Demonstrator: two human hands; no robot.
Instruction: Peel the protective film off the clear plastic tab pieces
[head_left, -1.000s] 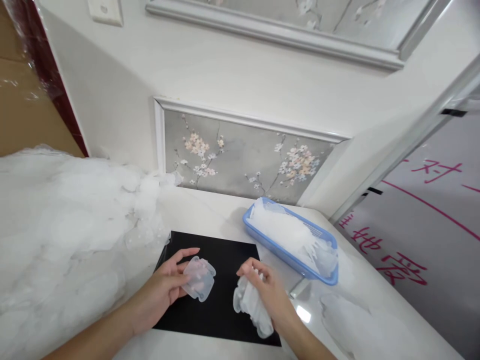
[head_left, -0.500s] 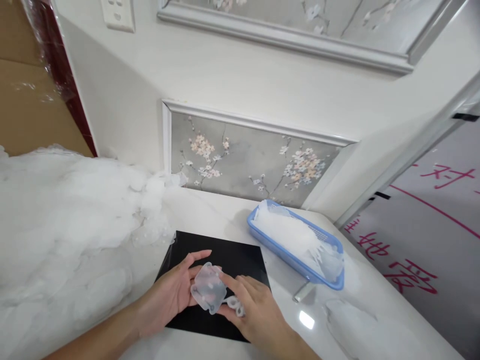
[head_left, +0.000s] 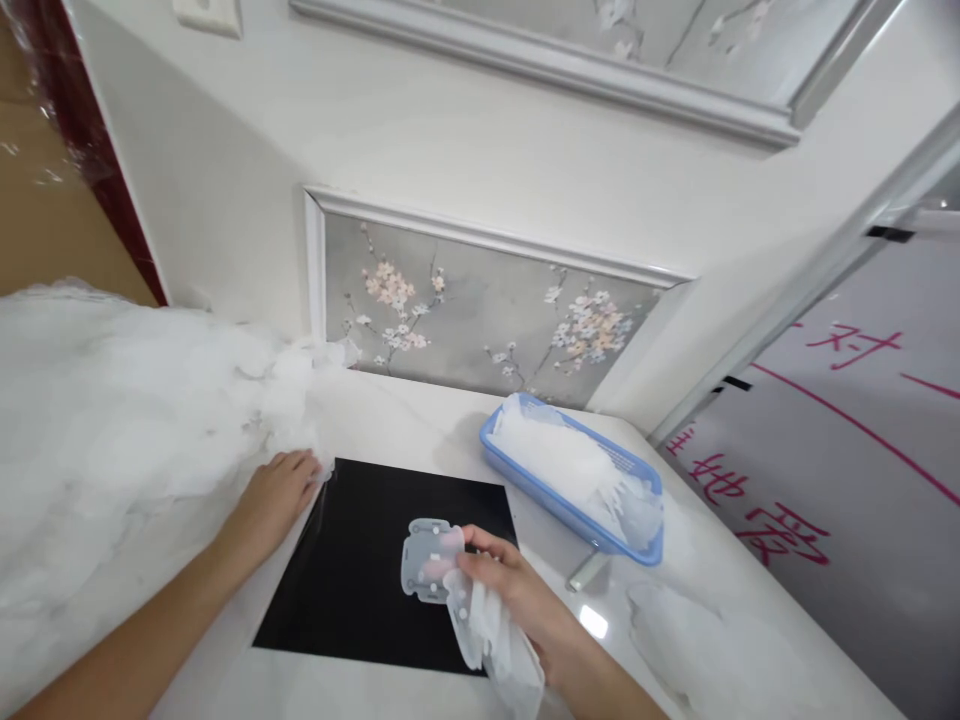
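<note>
Sorting translucent plastic pieces over a black mat (head_left: 360,570) on a white counter.

Two bare hands show, one mat, one blue tray (head_left: 570,512) and one large white heap (head_left: 112,420). The right hand (head_left: 510,590) grips a bunch of clear pieces (head_left: 487,630) over the mat's near right corner, and its fingertips pinch one flat piece (head_left: 426,558) above the mat. How many pieces are in the bunch cannot be counted; they overlap and run out of the bottom edge. The left hand (head_left: 274,495) lies open, fingers spread, at the mat's far left corner, touching the edge of the heap, well apart from the flat piece. The tray, right of the mat, holds more pieces, too blurred to count.
</note>
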